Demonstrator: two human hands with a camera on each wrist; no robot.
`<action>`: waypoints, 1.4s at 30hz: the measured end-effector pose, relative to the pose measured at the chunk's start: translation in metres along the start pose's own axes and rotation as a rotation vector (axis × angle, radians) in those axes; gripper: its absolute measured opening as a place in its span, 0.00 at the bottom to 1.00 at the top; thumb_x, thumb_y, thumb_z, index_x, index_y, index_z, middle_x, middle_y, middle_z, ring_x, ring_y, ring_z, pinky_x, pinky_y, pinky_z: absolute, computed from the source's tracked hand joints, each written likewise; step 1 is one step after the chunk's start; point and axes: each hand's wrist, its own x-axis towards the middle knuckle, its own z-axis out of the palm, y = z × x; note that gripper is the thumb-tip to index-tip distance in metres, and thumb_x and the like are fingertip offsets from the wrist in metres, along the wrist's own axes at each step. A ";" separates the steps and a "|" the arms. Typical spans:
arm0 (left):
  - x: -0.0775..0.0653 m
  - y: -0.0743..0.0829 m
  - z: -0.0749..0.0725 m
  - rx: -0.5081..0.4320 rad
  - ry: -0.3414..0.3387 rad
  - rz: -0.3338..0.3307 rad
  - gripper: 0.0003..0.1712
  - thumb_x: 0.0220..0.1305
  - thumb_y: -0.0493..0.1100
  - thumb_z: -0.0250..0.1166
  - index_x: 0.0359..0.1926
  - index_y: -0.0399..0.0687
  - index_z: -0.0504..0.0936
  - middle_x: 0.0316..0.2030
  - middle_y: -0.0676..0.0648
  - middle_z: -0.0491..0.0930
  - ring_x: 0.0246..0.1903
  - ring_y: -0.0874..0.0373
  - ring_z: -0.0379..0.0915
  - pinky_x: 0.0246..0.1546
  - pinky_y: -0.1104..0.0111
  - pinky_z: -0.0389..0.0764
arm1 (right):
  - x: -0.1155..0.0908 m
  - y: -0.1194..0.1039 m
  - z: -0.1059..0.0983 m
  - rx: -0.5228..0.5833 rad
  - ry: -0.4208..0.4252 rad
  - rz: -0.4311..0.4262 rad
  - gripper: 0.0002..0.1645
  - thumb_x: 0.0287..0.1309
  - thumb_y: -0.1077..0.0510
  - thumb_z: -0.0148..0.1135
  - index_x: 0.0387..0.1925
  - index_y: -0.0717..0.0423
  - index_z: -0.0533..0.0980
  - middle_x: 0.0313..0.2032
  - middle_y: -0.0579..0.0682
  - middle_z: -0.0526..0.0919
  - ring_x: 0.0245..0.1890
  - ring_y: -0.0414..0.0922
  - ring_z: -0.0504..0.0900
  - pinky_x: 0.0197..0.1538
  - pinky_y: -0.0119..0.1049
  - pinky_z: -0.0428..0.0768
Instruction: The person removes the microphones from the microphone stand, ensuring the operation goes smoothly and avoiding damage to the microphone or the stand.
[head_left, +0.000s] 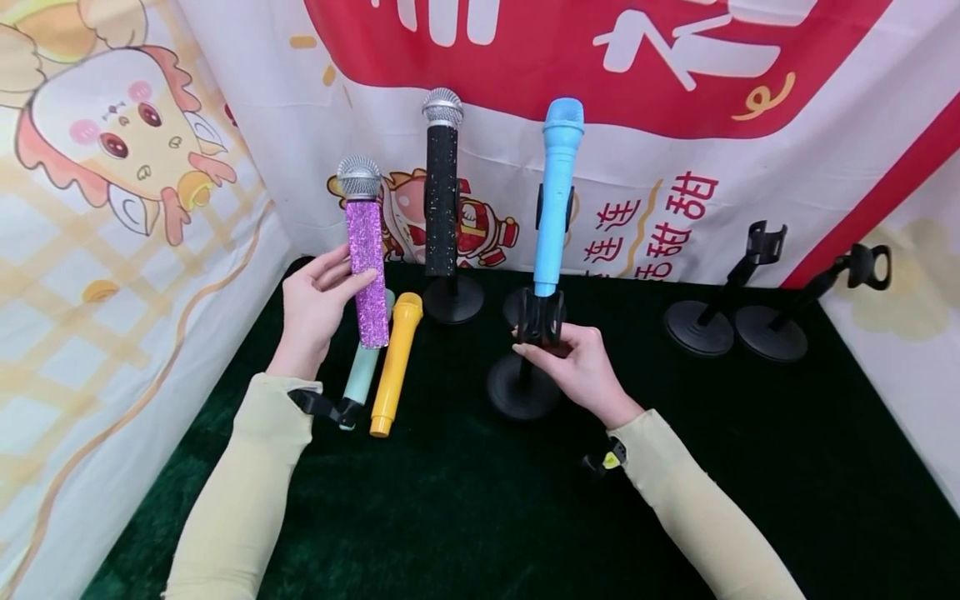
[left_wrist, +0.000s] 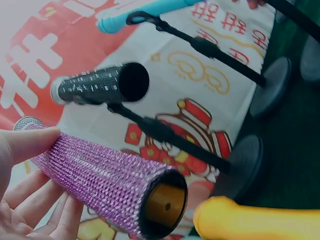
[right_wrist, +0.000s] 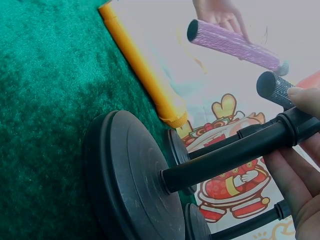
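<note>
My left hand (head_left: 311, 304) holds a purple glittery microphone (head_left: 367, 271) by its body, silver head up, thumb across the near side. Its hollow lower end faces the camera in the left wrist view. With my right hand (head_left: 577, 367) I grip the top of a black microphone stand (right_wrist: 230, 155) just under its clip. A light blue microphone (head_left: 557, 192) rises upright from that clip. Behind, a black sparkly microphone (head_left: 442, 200) sits on another stand (head_left: 453, 300). One more stand (left_wrist: 205, 47) with a bare clip is partly hidden behind the blue microphone in the head view.
A yellow microphone (head_left: 397, 362) and a mint green one (head_left: 362, 371) lie on the dark green cloth (head_left: 450, 517), below the purple one. Two stands with bare clips, a nearer-left one (head_left: 699, 325) and a right one (head_left: 772, 332), stand at the right. Printed fabric hangs behind and at the sides.
</note>
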 end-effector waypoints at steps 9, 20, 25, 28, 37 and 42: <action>0.003 -0.024 -0.030 0.101 -0.018 -0.089 0.39 0.57 0.51 0.79 0.67 0.45 0.77 0.59 0.42 0.81 0.53 0.59 0.81 0.52 0.70 0.80 | 0.002 0.001 0.000 -0.001 -0.003 -0.002 0.11 0.64 0.61 0.71 0.48 0.56 0.86 0.46 0.46 0.88 0.46 0.47 0.87 0.48 0.40 0.85; 0.004 -0.048 -0.065 0.209 -0.117 -0.244 0.48 0.58 0.53 0.77 0.74 0.42 0.68 0.65 0.36 0.73 0.46 0.67 0.82 0.48 0.71 0.82 | 0.001 0.001 0.000 -0.010 -0.003 -0.017 0.10 0.64 0.55 0.71 0.47 0.48 0.87 0.44 0.44 0.88 0.45 0.46 0.88 0.48 0.41 0.85; 0.002 -0.057 -0.077 0.212 -0.138 -0.265 0.46 0.60 0.50 0.77 0.74 0.41 0.67 0.66 0.34 0.72 0.44 0.71 0.81 0.49 0.71 0.81 | 0.000 0.000 0.000 -0.004 -0.006 -0.011 0.10 0.64 0.56 0.71 0.47 0.49 0.87 0.45 0.44 0.88 0.45 0.46 0.87 0.48 0.41 0.85; 0.000 -0.061 -0.081 0.226 -0.167 -0.291 0.44 0.62 0.48 0.76 0.74 0.40 0.67 0.66 0.34 0.72 0.42 0.73 0.81 0.50 0.70 0.81 | 0.000 0.001 0.000 -0.005 -0.005 -0.007 0.10 0.64 0.56 0.71 0.47 0.49 0.87 0.45 0.44 0.88 0.45 0.46 0.87 0.48 0.41 0.85; -0.002 -0.081 -0.090 0.257 -0.239 -0.305 0.44 0.61 0.50 0.76 0.71 0.33 0.69 0.62 0.31 0.74 0.41 0.70 0.82 0.46 0.71 0.82 | 0.001 0.001 0.000 -0.018 0.003 -0.007 0.10 0.64 0.56 0.71 0.47 0.49 0.86 0.45 0.44 0.88 0.45 0.45 0.87 0.48 0.40 0.85; -0.002 -0.084 -0.091 0.267 -0.256 -0.303 0.42 0.63 0.46 0.75 0.70 0.29 0.68 0.62 0.30 0.73 0.40 0.71 0.82 0.45 0.72 0.82 | 0.001 0.001 0.000 -0.014 -0.001 0.028 0.11 0.65 0.59 0.70 0.48 0.52 0.86 0.46 0.45 0.88 0.47 0.45 0.87 0.49 0.39 0.85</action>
